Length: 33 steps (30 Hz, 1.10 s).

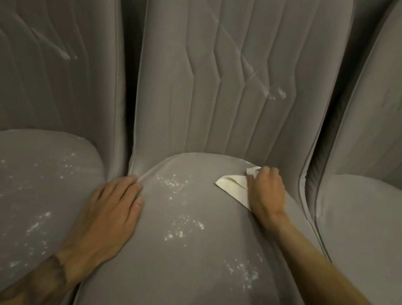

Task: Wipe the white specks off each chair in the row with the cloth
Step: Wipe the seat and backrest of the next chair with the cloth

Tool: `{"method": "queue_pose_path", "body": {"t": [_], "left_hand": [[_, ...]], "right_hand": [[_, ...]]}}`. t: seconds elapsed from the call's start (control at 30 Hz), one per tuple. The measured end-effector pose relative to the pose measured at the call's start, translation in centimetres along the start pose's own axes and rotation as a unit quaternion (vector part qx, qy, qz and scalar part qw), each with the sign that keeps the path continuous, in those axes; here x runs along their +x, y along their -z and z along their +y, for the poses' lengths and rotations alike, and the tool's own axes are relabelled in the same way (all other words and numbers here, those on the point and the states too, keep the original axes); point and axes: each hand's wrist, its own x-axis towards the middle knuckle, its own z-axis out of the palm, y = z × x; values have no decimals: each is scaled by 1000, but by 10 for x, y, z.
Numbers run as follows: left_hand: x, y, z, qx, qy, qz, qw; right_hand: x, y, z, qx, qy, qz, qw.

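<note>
Grey upholstery covered three chairs standing side by side, each with a rounded seat and a tall backrest stitched in long vertical channels. The middle chair (pixel 178 85) filled the centre of the view, the left chair (pixel 29 150) and right chair (pixel 376 226) pressed close against it.

White specks (pixel 185 224) lay scattered over the middle seat in several patches: one near the back towards the left, one in the centre, and one nearer the front on the right. More white specks dotted the left chair's seat across most of its surface. The part of the right chair's seat in view showed plain grey. Pale smears (pixel 276 93) crossed the lower right of the middle backrest, and a shorter smear marked the left chair's backrest.

The cloth (pixel 231 184), cream-white and folded, lay on the back right part of the middle seat, close to the seam where seat met backrest. The right hand (pixel 266 194) gripped it, fingers curled over its right side and pressing it down on the fabric, with one bunched corner poking out above the knuckles.

The left hand (pixel 110 212) rested flat on the left edge of the middle seat, fingers straight and close together, pointing towards the gap between the middle and left chairs, holding nothing.
</note>
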Motion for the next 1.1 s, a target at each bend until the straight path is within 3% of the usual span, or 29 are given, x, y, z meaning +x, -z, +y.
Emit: {"method": "queue_pose_path", "body": {"t": [0.17, 0.27, 0.33, 0.43, 0.5, 0.63, 0.73, 0.8, 0.97, 1.1], "left_hand": [[-1, 1, 0, -16, 7, 15, 1000], [-2, 2, 1, -16, 8, 18, 1000], [-3, 2, 1, -17, 5, 22, 1000], [-3, 2, 2, -17, 2, 28, 999], [-2, 1, 2, -20, 3, 35, 999], [-2, -2, 1, -19, 2, 42, 999], [-2, -2, 0, -12, 0, 51, 999], [-1, -1, 1, -7, -1, 53, 999], [-1, -2, 1, -19, -1, 59, 998], [-2, -8, -3, -10, -1, 74, 997]], "right_hand": [[-30, -25, -85, 49, 107, -9, 993], [-41, -18, -92, 91, 153, -82, 981], [-36, -10, -66, 73, 134, -93, 984], [-14, -1, -29, 36, 28, -58, 997], [-11, 1, -41, 3, -5, -37, 999], [-37, -18, -108, 83, 76, -42, 993], [-48, -13, -107, 125, 160, -109, 973], [-39, -7, -82, 101, 144, -117, 977], [-1, -15, -60, 58, -5, -73, 996], [-22, -24, -119, 98, 53, -112, 987]]}}
